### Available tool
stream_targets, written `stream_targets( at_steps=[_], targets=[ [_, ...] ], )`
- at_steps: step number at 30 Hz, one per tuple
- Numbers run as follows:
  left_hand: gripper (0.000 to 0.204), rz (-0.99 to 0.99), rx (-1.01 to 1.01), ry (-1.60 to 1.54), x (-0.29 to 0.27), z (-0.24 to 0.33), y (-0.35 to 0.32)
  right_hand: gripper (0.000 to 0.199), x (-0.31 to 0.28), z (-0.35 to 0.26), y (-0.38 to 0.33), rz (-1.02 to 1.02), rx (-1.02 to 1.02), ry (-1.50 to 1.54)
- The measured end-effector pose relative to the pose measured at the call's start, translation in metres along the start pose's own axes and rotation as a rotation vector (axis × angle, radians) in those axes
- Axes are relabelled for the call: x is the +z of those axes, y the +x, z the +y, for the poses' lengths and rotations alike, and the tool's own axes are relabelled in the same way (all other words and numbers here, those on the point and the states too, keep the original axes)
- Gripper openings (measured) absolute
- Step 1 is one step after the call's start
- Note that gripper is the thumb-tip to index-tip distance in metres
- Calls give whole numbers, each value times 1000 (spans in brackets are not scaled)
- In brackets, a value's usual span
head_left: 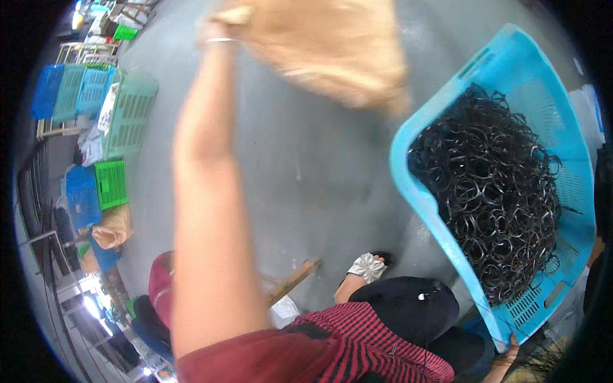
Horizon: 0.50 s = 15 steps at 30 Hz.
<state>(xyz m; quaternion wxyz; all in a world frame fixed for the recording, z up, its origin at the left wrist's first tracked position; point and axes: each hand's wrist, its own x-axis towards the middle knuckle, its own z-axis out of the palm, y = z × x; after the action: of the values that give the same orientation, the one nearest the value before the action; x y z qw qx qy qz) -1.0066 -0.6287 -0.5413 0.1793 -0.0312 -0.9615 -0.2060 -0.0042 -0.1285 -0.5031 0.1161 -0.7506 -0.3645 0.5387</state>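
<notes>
My left arm reaches far out, and my left hand (220, 32) is closed on the edge of a tan sack (332, 45). The sack hangs spread out over the grey floor and is smeared by motion. To the right, a large light-blue plastic basket (421, 191) with slotted walls stands tilted. A tangled heap of thin, shiny black rings (491, 198) lies in it. At the basket's near corner my right hand (509, 351) grips the rim, with most of its fingers hidden.
Green crates (131, 115), a bright green basket (111, 184) and blue bins (83, 196) line the left side. Another tan sack (113, 226) lies by them. A wooden leg (294, 281) juts out near my foot. Part of another person's hand (597, 250) shows beyond the basket.
</notes>
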Motion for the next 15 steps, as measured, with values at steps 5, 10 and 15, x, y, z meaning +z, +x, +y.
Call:
stream_targets(
  at_steps=[5,10,15],
  targets=[
    [37,261,-176,851,-324,-212,1,64,0,-21,12,-134,37,139],
    [35,487,-662,1212,-479,-288,-138,59,44,-23,-39,-4,-168,52],
    [34,444,-872,1255,-459,-327,-205,52,-72,-46,101,118,-104,-30]
  ],
)
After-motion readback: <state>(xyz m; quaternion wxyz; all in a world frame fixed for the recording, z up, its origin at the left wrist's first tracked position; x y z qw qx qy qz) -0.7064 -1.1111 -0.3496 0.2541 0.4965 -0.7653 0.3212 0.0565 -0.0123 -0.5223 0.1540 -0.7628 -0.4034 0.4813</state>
